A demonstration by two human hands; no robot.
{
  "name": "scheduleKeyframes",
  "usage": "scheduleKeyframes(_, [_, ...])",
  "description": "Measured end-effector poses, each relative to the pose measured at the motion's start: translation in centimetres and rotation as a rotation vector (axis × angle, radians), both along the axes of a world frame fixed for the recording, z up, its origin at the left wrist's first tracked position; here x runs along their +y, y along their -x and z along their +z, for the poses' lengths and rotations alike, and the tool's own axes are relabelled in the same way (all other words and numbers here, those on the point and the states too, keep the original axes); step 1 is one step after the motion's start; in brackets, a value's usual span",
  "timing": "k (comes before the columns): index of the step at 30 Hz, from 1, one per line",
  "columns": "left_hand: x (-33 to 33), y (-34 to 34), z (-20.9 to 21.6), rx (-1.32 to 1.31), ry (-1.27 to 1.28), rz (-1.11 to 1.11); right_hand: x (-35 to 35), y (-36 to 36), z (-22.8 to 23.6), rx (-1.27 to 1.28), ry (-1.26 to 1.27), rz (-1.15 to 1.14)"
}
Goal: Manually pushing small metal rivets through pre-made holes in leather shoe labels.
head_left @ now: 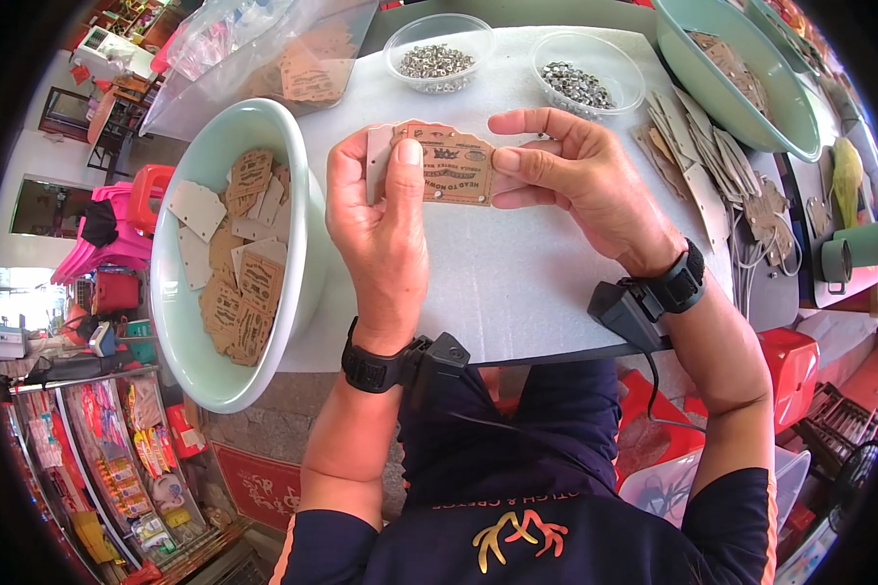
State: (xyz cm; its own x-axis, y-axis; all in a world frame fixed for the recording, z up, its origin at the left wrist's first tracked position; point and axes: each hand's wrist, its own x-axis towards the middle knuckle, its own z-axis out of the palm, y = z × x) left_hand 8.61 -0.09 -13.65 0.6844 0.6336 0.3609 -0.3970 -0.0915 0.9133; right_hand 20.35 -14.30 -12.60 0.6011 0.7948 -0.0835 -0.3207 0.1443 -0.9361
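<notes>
A brown printed card with scalloped edges (451, 175), like a small wood or cardboard plaque, is held over the table between my hands, its print upside down to me. Small holes or studs show along its edges. A paler blank piece (377, 156) shows at its left side. My left hand (385, 210) grips the left part, thumb pressed on the front. My right hand (580, 166) pinches the right edge between thumb and fingers. Beyond the hands stand two clear plastic bowls: the left bowl (392, 57) holds small metal pieces, the right bowl (637, 86) shiny metal bits.
To the left, a pale green basin (307, 263) holds loose cards. Another green basin (800, 127) stands at the far right. Stacked pale cards (693, 146) and corded pieces (769, 219) lie at the right. A clear plastic bag (215, 63) sits back left. White sheeting (517, 283) covers the table.
</notes>
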Motion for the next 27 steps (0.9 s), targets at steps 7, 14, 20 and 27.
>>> scheduleKeyframes(7, [-0.06, -0.05, 0.05, 0.000, 0.009, -0.001, 0.24, 0.11, -0.26, -0.011, -0.057, -0.025])
scheduleKeyframes(14, [-0.08, -0.02, 0.02, 0.003, 0.003, 0.000, 0.21, 0.23, -0.08, 0.021, -0.087, -0.012])
scheduleKeyframes(20, [-0.07, -0.28, -0.20, -0.001, -0.029, 0.028, 0.04, 0.24, -0.01, 0.067, -0.063, -0.011])
scheduleKeyframes(27, [-0.27, -0.20, 0.08, 0.009, -0.023, -0.002, 0.15, 0.19, -0.24, 0.058, -0.090, -0.020])
